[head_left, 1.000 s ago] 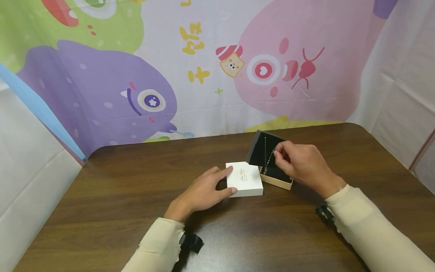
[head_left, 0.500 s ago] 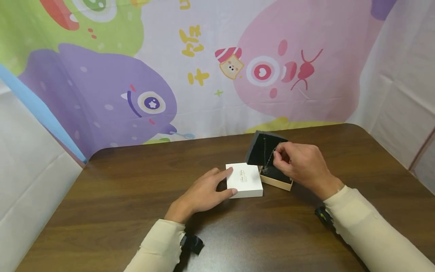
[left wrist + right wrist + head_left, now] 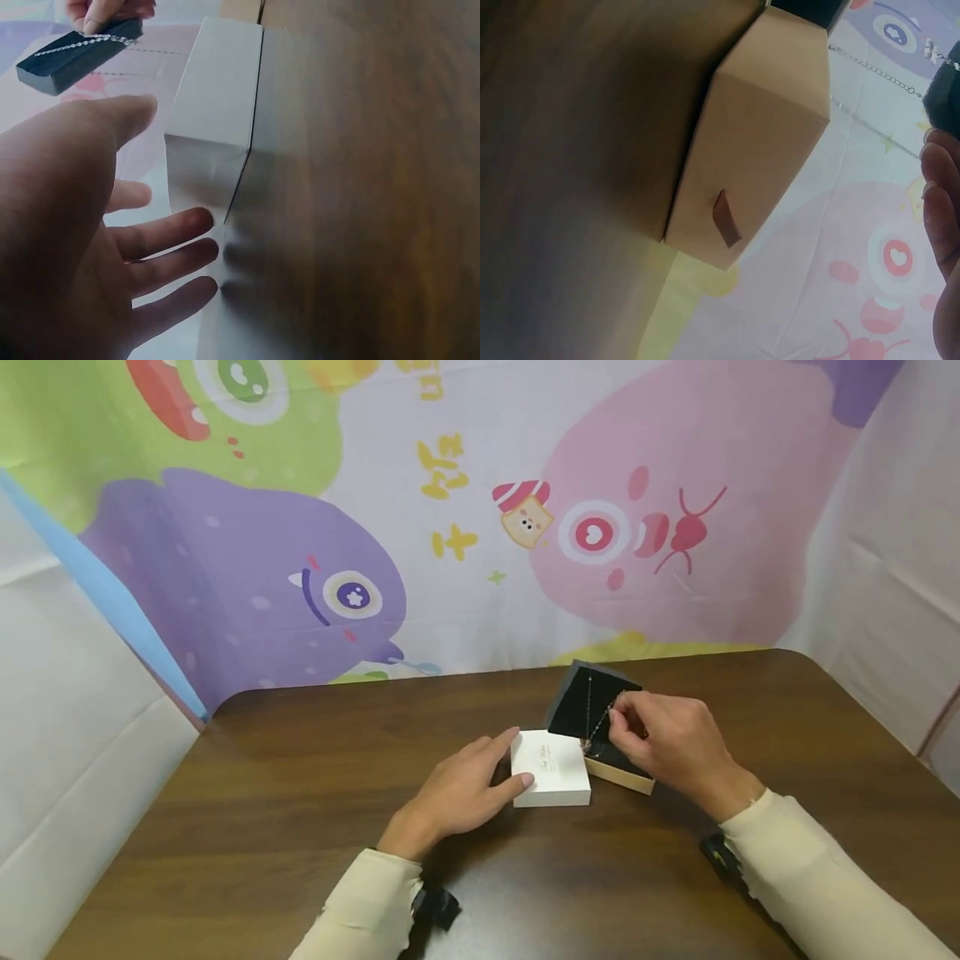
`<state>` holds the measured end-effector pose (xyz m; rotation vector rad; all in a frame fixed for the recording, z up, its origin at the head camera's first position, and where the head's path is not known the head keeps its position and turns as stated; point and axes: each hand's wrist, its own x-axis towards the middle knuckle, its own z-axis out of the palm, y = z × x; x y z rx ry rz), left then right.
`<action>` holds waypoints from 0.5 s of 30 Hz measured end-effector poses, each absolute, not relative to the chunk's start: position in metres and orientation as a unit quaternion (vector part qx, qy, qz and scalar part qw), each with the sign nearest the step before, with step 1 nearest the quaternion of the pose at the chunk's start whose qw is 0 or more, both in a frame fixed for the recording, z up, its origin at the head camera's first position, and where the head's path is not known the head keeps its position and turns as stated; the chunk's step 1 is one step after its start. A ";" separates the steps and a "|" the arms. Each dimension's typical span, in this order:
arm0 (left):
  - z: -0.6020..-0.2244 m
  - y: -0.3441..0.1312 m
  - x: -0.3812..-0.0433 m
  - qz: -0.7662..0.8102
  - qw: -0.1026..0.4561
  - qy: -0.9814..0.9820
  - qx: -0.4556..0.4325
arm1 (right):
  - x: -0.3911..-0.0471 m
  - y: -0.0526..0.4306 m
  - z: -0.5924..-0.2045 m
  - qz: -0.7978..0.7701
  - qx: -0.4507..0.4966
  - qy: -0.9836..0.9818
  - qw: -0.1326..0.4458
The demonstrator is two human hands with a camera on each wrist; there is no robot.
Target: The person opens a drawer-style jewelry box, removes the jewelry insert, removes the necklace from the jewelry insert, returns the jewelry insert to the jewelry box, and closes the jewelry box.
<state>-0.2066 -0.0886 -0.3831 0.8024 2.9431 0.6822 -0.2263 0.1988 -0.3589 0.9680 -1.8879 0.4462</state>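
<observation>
The chain (image 3: 105,37) looks like shiny metal, the pad (image 3: 573,707) matt and velvety, the white box (image 3: 557,770) smooth paper, the surface (image 3: 247,785) glossy wood.

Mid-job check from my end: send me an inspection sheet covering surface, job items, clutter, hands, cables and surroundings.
Surface: dark wood-patterned table.
White box: flat on the table, printed face up.
Tan box: beside the white box, brown tab on one side.
Black pad: tilted, raised above the tan box.
Chain: draped across the pad, strands hanging below it.
Clutter: nothing seen.
Left hand: spread at the white box's edge; contact hard to confirm.
Right hand: pinches the black pad.
Cables: nothing seen.
Surroundings: cartoon-printed cloth behind, white sheets at both sides.
</observation>
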 end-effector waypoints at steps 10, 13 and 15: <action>-0.382 -0.083 -0.206 0.193 -0.049 0.943 0.268 | -0.223 0.192 -0.358 0.173 0.412 -0.753 0.483; -0.383 -0.081 -0.205 0.191 -0.077 0.939 0.275 | -0.222 0.191 -0.359 0.174 0.416 -0.751 0.482; -0.384 -0.080 -0.204 0.193 -0.099 0.936 0.276 | -0.222 0.191 -0.358 0.174 0.418 -0.751 0.481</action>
